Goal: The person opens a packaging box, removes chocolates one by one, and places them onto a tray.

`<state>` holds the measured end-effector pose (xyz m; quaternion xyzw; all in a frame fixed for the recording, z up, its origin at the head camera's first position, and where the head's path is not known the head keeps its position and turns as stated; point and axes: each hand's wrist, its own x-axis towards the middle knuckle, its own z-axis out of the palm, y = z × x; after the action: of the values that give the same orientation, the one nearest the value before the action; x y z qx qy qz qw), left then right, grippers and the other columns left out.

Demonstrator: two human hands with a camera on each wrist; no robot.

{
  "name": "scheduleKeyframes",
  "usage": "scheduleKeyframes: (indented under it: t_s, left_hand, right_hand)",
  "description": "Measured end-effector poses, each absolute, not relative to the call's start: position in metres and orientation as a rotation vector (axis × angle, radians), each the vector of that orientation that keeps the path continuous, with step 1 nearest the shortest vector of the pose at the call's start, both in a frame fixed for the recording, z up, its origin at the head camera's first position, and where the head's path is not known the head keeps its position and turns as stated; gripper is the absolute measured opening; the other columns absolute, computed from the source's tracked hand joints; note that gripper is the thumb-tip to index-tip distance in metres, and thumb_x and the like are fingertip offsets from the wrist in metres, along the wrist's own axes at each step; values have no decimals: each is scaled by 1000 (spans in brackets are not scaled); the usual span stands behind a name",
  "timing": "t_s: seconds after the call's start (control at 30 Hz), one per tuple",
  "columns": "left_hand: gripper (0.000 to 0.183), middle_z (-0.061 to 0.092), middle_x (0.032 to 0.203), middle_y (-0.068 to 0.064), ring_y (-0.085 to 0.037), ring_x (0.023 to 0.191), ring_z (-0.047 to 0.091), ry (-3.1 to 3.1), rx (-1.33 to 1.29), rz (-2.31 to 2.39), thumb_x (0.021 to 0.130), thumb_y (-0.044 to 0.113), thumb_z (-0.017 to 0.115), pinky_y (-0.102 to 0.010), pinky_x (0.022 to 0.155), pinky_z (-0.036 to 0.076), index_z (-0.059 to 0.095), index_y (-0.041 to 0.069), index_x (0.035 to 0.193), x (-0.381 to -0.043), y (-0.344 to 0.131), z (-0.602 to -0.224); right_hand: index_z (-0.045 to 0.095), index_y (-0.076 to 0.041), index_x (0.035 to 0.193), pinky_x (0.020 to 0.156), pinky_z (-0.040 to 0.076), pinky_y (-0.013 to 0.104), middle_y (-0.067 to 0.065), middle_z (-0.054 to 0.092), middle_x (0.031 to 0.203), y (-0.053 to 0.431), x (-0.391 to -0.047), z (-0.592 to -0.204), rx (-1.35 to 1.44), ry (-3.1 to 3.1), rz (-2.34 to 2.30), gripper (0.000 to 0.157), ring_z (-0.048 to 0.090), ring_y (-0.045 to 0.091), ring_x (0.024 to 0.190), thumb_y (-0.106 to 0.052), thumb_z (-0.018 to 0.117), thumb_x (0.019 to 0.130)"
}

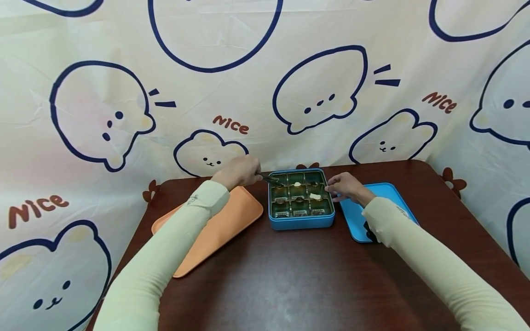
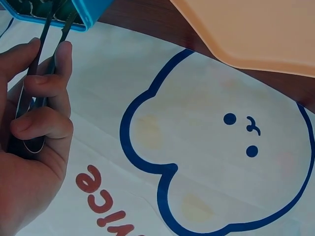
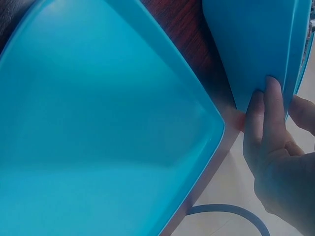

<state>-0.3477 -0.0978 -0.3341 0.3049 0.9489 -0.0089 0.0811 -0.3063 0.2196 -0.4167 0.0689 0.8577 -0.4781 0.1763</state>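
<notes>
Tongs (image 1: pixel 271 179), pinched in the left grip (image 1: pixel 240 171), could drag the compartmented box (image 1: pixel 302 224), between tray (image 1: pixel 215 230) and lid (image 1: pixel 354 220) on the tabletop (image 1: pixel 298 271), askew should the right grip (image 1: pixel 347 185), straight-fingered against its wall (image 3: pixel 256 49), brace too lightly.

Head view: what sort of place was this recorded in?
Probably a staged tabletop recording corner, though that's a guess: a cartoon-printed sheet forms the backdrop, and a dark brown table bears a blue compartment box and an orange tray.
</notes>
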Motion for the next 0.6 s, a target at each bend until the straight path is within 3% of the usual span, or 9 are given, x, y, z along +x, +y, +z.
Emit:
scheduleKeyframes:
  t_s: [0.6]
  left_hand:
    - [22,62,69,-1,-16,60,56,2802,808,-138,96,27,67,-27,56,42,73,9,83,-350,-81,-330]
  right_hand:
    - [50,8,138,83,57,41,28,53,133,220,-308,-418,193,2407,-1370,42,59,39,118,-12,57,101]
